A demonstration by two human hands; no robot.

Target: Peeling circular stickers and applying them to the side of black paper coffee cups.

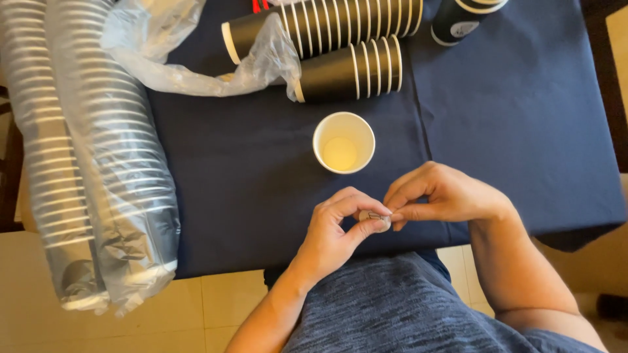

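Dark blue cloth [510, 117] covers the table, with bare cloth on the right and long bagged cup stacks [91, 163] hanging over its left edge. Near the front edge, the left hand [337, 232] and right hand [435, 193] meet, both pinching a small silvery thing [375, 219]. One open paper cup [343, 142] stands just behind them, with lying black cup stacks [347, 46] farther back.

I see a navy cloth [523, 111] over the table. On it stand an open white-lined cup [343, 142], black cup stacks [350, 70] lying sideways, crumpled plastic [196, 59], and two wrapped sleeves [91, 157] at the left edge.
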